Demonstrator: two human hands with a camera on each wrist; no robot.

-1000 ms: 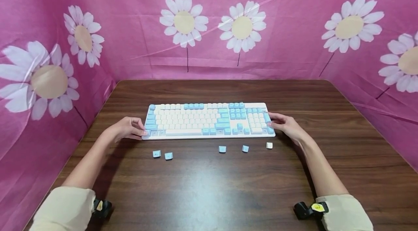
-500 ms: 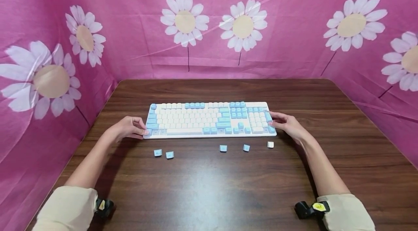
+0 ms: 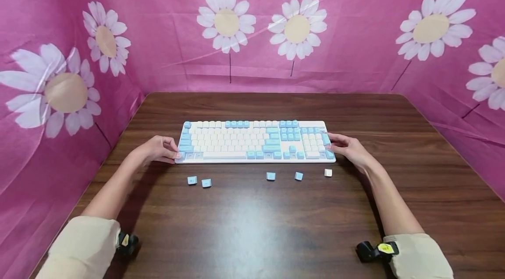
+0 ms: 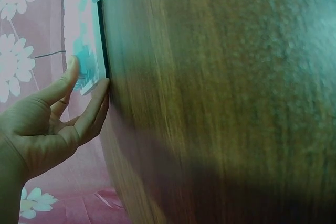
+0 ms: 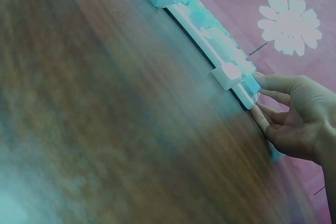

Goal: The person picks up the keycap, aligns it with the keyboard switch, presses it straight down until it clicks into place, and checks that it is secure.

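A white and light-blue computer keyboard (image 3: 229,141) lies across the wooden table in the head view, with a few keycaps absent from its bottom row. My left hand (image 3: 158,150) grips its near left corner. In the left wrist view the left thumb (image 4: 68,74) lies on top and fingertips touch the near side. At the other end, my right hand (image 3: 349,151) holds the right edge between thumb and fingers; part of those fingers is hidden. Loose keycaps sit in front: blue ones on the left (image 3: 192,180), in the middle (image 3: 270,176) and right of middle (image 3: 299,176), plus a white keycap (image 3: 328,173).
The brown wooden table (image 3: 244,222) extends toward me and behind the keyboard. Pink cloth (image 3: 165,20) printed with daisies hangs around its back and sides. Black wrist cameras sit at the left cuff (image 3: 127,244) and right cuff (image 3: 372,251).
The head view has shifted, so everything appears slightly higher and farther right. Both hands stay at the keyboard's ends, and the loose keycaps keep their arrangement.
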